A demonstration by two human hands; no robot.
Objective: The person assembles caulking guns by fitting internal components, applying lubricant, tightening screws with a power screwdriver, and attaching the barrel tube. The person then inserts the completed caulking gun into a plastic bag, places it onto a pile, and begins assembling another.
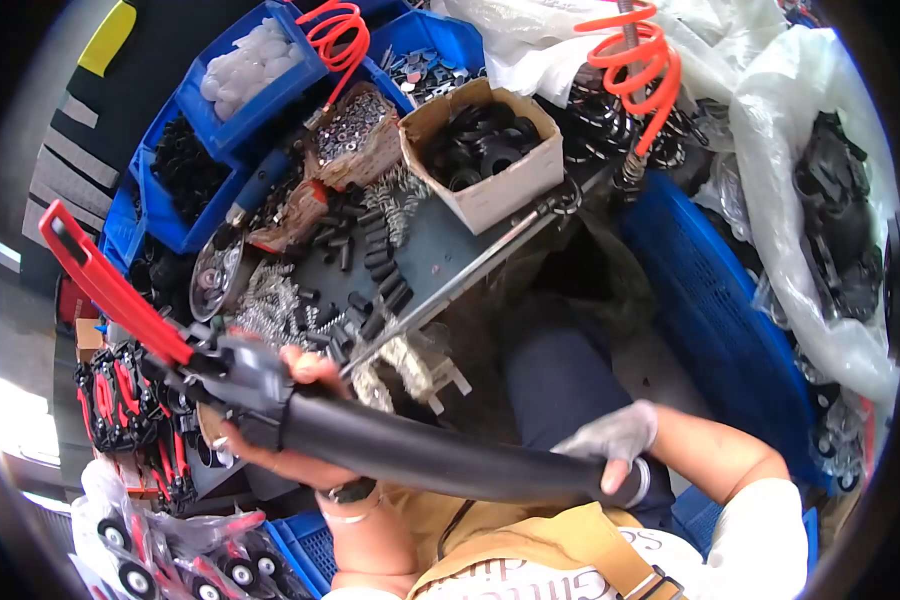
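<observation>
A thick black tube (420,455) lies slantwise across my lap, with a black plastic joint (245,375) at its left end. From that joint a long red bar (120,290) points up and to the left. My left hand (295,465) is wrapped around the joint from below, its fingertips showing on the far side. At the tube's lower right end, my right hand (615,437), in a pale glove with the thumb bare, grips close to the light-coloured rim. Springs (275,300) and short black sleeves (380,260) lie loose on the bench just beyond.
A cardboard box (515,195) of black rings stands at the bench edge. Blue bins (255,110) hold small parts behind it. Red coiled hoses (635,65) hang overhead. A blue crate (720,320) stands right; bagged wheels (200,570) and red-black parts (125,400) lie left.
</observation>
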